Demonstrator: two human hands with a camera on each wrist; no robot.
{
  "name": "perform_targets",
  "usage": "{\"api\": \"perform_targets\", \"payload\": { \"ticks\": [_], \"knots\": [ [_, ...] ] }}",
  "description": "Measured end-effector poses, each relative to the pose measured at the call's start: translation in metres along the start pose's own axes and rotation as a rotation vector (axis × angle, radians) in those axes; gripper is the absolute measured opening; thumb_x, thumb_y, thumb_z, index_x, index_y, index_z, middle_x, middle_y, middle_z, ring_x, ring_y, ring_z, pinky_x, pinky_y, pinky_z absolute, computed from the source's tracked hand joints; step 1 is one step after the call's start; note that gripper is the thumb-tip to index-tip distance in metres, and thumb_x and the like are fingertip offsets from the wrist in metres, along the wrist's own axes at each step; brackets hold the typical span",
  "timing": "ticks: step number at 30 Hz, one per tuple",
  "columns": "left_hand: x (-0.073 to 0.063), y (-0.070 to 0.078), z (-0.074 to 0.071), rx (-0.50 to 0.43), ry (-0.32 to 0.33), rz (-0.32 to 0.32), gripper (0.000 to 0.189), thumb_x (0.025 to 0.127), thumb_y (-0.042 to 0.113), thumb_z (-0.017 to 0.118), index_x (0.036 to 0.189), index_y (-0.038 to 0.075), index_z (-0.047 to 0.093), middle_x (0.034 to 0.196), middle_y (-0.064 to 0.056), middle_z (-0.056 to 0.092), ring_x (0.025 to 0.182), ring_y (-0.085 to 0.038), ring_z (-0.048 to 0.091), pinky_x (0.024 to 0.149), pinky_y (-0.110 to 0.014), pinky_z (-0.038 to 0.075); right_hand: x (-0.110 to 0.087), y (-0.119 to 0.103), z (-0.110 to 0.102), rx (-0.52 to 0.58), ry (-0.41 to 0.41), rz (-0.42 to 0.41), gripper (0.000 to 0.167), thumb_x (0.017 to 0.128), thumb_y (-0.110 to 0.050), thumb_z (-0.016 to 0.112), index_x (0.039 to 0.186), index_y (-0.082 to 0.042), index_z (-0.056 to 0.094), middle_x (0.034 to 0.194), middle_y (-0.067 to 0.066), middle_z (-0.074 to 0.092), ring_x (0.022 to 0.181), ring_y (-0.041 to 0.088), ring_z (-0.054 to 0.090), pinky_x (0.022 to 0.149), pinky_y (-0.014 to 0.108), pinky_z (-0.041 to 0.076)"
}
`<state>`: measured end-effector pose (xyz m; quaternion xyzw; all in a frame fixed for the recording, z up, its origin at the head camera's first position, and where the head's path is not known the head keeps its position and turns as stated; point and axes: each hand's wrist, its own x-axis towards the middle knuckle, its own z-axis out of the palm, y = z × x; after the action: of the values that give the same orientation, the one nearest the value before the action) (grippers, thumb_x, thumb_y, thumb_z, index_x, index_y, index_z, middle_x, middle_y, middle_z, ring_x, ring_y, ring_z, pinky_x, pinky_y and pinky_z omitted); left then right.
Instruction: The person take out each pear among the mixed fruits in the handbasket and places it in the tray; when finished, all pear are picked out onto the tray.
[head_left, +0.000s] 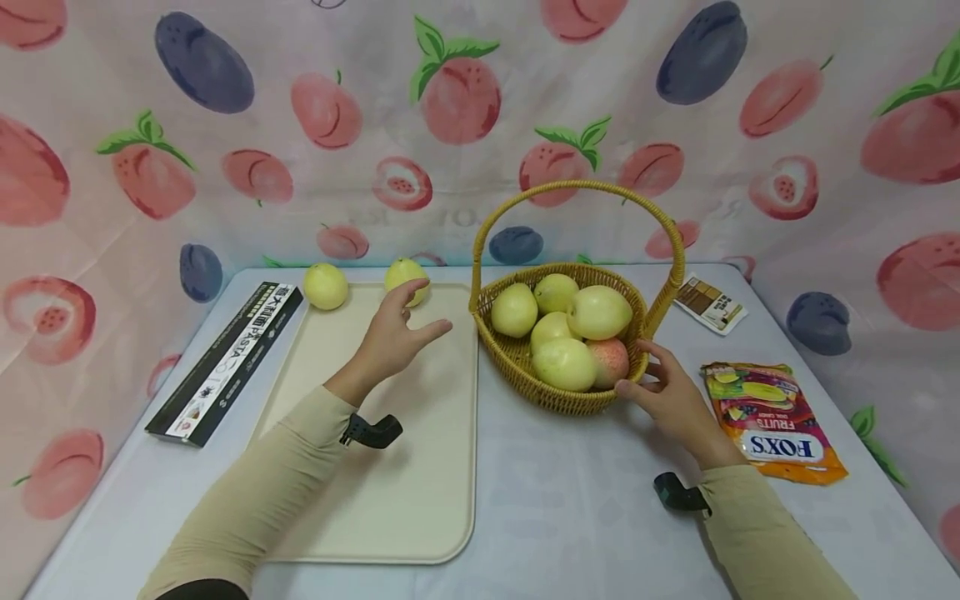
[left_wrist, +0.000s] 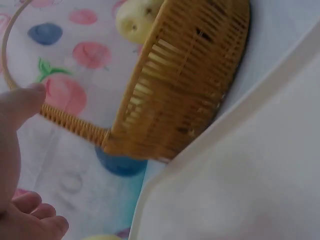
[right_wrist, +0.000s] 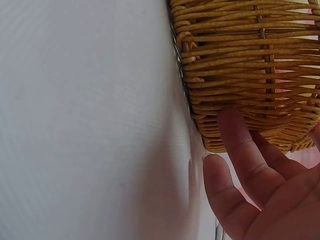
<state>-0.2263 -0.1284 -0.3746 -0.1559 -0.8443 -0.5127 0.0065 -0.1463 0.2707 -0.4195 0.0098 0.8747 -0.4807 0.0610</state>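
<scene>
A wicker basket (head_left: 543,402) with a tall arched handle stands right of the tray in the head view. It holds several pale yellow-green round fruits (head_left: 564,364) and one pinkish fruit (head_left: 611,360). My right hand (head_left: 671,400) is at the basket's right side, with fingertips against the weave (right_wrist: 260,95) in the right wrist view. Over the tray (head_left: 420,500), my left hand (head_left: 390,337) hovers with thumb and fingers spread and nothing between them. Behind it, a yellow-green fruit (head_left: 405,273) lies at the tray's far edge, partly covered by the fingers.
Another yellow-green fruit (head_left: 326,287) sits at the tray's far left corner. A long black and white box (head_left: 228,358) lies left of the tray. To the basket's right are a small brown and white packet (head_left: 711,305) and a Fox's candy bag (head_left: 772,421). A fruit-print cloth (head_left: 300,50) hangs behind.
</scene>
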Motion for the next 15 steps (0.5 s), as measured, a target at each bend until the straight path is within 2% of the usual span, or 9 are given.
{"api": "perform_targets", "payload": {
  "ticks": [7,15],
  "knots": [
    [-0.013,0.015,0.024,-0.048,-0.069,0.098,0.073,0.088,0.015,0.079,0.149,0.001,0.041,0.152,-0.018,0.036,0.14,-0.035,0.036,0.113,-0.048,0.033,0.0,0.0,0.001,-0.002,0.004,0.013,0.09,0.095,-0.043,0.068,0.16,-0.01,0.017,0.149,0.035,0.035,0.114,0.04,0.055,0.084,0.038,0.05],
    [-0.014,0.031,0.052,0.001,-0.213,0.173,0.077,0.087,0.018,0.081,0.149,-0.001,0.04,0.148,-0.018,0.04,0.137,-0.037,0.039,0.111,-0.045,0.037,-0.001,-0.001,0.001,0.002,0.004,0.013,0.09,0.095,-0.043,0.068,0.161,-0.011,0.016,0.149,0.035,0.034,0.115,0.039,0.055,0.086,0.04,0.05]
  ]
}}
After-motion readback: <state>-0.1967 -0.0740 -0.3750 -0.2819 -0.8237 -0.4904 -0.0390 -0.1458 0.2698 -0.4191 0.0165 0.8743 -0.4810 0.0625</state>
